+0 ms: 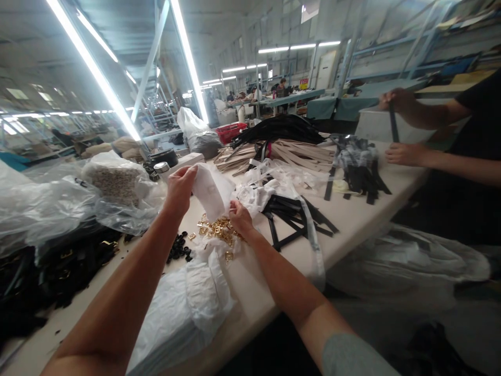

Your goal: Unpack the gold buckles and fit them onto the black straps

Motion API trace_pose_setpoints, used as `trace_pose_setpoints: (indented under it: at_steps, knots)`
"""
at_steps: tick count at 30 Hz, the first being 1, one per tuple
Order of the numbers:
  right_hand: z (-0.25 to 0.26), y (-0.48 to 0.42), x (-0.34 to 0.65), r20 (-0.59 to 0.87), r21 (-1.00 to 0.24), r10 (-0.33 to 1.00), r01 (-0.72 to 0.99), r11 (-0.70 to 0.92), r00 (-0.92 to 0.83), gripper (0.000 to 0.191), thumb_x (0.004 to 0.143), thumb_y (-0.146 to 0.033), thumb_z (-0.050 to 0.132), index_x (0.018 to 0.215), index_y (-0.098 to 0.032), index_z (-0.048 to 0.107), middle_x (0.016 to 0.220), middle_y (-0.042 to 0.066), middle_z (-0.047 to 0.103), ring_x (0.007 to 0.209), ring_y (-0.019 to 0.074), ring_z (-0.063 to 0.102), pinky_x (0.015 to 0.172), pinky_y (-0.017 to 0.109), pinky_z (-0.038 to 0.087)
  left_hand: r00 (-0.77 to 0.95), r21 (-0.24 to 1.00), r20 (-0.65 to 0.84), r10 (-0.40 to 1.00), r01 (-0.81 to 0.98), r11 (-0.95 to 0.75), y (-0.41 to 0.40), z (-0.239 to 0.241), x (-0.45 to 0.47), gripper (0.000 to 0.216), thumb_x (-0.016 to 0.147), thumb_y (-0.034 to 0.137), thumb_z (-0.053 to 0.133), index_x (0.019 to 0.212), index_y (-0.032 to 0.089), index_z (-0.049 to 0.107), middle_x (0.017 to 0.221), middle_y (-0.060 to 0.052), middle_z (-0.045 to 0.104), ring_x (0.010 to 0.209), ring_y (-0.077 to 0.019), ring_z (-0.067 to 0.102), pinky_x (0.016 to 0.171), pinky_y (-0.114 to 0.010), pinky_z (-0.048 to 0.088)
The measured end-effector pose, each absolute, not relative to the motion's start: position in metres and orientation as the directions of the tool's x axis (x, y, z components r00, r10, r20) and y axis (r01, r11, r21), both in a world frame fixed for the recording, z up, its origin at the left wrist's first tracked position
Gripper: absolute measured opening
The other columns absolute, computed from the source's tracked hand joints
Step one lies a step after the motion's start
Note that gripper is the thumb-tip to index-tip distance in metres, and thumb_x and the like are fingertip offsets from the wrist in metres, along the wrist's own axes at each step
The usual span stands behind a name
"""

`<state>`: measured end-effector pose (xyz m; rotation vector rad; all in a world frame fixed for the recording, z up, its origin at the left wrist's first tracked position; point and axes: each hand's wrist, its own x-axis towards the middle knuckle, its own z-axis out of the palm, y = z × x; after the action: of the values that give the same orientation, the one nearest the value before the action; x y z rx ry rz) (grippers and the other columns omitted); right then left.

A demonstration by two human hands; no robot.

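A thin white sheet, paper or soft wrapping, is stretched between my two hands above the table. My left hand pinches its upper left corner. Lower down on the other side, my right hand grips the sheet's edge. Beneath it lies a loose heap of gold metal buckles, close by my right hand. Small black round pieces are scattered to the left of the buckles. A white wrapped bundle rests nearer to me, between my forearms.
Black straps and crumpled white wrapping lie right of my hands. Behind are beige strips and a black strap pile. Plastic bags crowd the left. At the right, a co-worker's hands hold a black strap.
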<state>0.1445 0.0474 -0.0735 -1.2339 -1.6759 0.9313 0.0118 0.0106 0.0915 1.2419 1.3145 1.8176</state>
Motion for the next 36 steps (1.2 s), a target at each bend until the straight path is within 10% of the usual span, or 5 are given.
trace_pose_setpoints:
  at_steps: [10, 18, 36]
  knots:
    - [-0.073, 0.048, 0.144, 0.168, -0.951, 0.975, 0.235, 0.199, -0.147, 0.045, 0.081, -0.01, 0.051, 0.125, -0.015, 0.058, 0.111, 0.007, 0.069, 0.094, 0.0166, 0.066, 0.087, 0.027, 0.05, -0.484, 0.941, 0.319, 0.815, 0.056, -0.335, 0.01, 0.094, 0.005, 0.023, 0.066, 0.038, 0.071, 0.07, 0.017, 0.065, 0.053, 0.003, 0.05, 0.043, -0.0088, 0.042, 0.039, -0.02, 0.028]
    - [-0.064, 0.043, 0.148, 0.491, -0.869, 0.86, 0.149, 0.473, 0.134, 0.02, 0.083, -0.019, 0.047, 0.098, -0.016, 0.059, 0.096, 0.006, 0.063, 0.085, 0.0162, 0.058, 0.086, 0.028, 0.049, -0.521, 0.9, 0.381, 0.764, 0.019, -0.436, 0.009, 0.103, -0.002, 0.022, 0.067, 0.037, 0.075, 0.07, 0.018, 0.064, 0.059, 0.002, 0.057, 0.048, -0.0102, 0.049, 0.043, -0.02, 0.036]
    - [-0.071, 0.035, 0.138, 0.313, -0.941, 0.914, 0.047, 0.336, -0.259, 0.048, 0.09, -0.014, 0.036, 0.133, -0.023, 0.056, 0.104, 0.001, 0.071, 0.057, 0.0086, 0.06, 0.071, 0.024, 0.053, -0.411, 0.92, 0.338, 0.847, -0.047, -0.39, 0.012, 0.101, 0.017, 0.023, 0.066, 0.037, 0.075, 0.071, 0.018, 0.064, 0.06, 0.001, 0.057, 0.053, -0.0139, 0.056, 0.047, -0.022, 0.042]
